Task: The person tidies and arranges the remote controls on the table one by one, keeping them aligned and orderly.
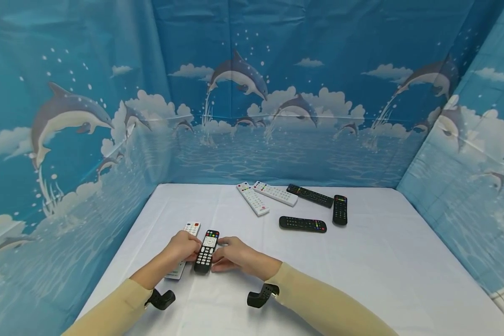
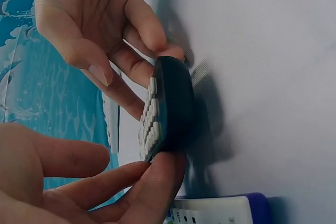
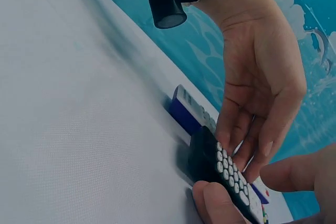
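Observation:
A black remote control (image 1: 206,252) with white buttons lies lengthwise between my two hands, and its near end shows in the left wrist view. My left hand (image 1: 184,246) holds its left edge with the fingertips, while my right hand (image 1: 237,255) holds the right edge. Fingers of both hands reach low along its sides, with the right thumb apart from it in the left wrist view. Whether its underside touches the table cannot be told. Just left of it, partly covered by my left hand, a white remote control (image 1: 192,227) lies on the cloth.
Further back on the white tablecloth (image 1: 361,280) lie two white remotes, one (image 1: 253,199) beside the other (image 1: 276,193). To their right are three black remotes (image 1: 310,195) (image 1: 340,210) (image 1: 303,224). A blue dolphin-print curtain (image 1: 277,154) borders the table's back and sides.

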`<state>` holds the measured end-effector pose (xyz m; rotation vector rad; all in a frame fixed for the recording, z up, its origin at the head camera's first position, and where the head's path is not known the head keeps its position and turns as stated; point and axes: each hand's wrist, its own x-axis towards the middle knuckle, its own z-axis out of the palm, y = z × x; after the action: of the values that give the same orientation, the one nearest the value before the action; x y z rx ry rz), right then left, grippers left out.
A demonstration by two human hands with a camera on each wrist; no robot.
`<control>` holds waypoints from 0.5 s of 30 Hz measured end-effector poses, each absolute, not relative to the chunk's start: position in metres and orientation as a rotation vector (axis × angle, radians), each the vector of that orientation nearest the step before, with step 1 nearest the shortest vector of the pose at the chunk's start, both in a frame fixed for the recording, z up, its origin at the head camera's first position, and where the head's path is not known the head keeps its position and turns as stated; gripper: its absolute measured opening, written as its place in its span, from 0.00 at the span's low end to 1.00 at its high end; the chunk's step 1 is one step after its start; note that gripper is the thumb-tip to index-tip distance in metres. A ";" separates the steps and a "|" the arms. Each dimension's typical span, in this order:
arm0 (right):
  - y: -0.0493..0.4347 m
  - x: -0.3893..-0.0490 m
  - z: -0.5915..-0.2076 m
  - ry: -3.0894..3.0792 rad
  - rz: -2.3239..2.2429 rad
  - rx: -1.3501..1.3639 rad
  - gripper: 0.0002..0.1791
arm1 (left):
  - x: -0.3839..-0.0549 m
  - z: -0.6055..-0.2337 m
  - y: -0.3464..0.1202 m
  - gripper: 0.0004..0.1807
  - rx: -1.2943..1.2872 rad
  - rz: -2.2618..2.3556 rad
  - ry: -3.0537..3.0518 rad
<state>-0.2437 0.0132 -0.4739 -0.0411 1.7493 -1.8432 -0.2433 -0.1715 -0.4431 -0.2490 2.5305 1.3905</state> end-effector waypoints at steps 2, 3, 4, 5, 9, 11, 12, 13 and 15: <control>0.014 -0.245 -0.474 1.765 -1.822 -0.056 0.40 | -0.243 -0.443 -0.170 0.18 -0.261 1.345 2.562; 0.015 -0.246 -0.474 1.773 -1.815 -0.062 0.39 | -0.243 -0.443 -0.170 0.18 -0.257 1.328 2.574; 0.015 -0.246 -0.474 1.785 -1.804 -0.072 0.39 | -0.243 -0.443 -0.169 0.18 -0.251 1.319 2.584; 0.016 -0.247 -0.475 1.788 -1.801 -0.075 0.38 | -0.242 -0.443 -0.169 0.18 -0.240 1.309 2.597; 0.017 -0.248 -0.474 1.783 -1.805 -0.081 0.38 | -0.241 -0.442 -0.169 0.18 -0.208 1.289 2.632; 0.017 -0.248 -0.475 1.774 -1.808 -0.085 0.38 | -0.241 -0.442 -0.170 0.18 -0.206 1.294 2.633; 0.017 -0.248 -0.475 1.773 -1.807 -0.087 0.38 | -0.240 -0.442 -0.170 0.18 -0.208 1.303 2.627; 0.017 -0.248 -0.475 1.772 -1.805 -0.086 0.37 | -0.240 -0.442 -0.171 0.19 -0.213 1.311 2.620; 0.016 -0.247 -0.475 1.767 -1.803 -0.084 0.37 | -0.239 -0.443 -0.172 0.18 -0.220 1.336 2.601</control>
<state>-0.2472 0.0162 -0.4750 -0.0840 1.7668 -1.8032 -0.2391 -0.1723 -0.4427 -0.2200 2.6009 1.3362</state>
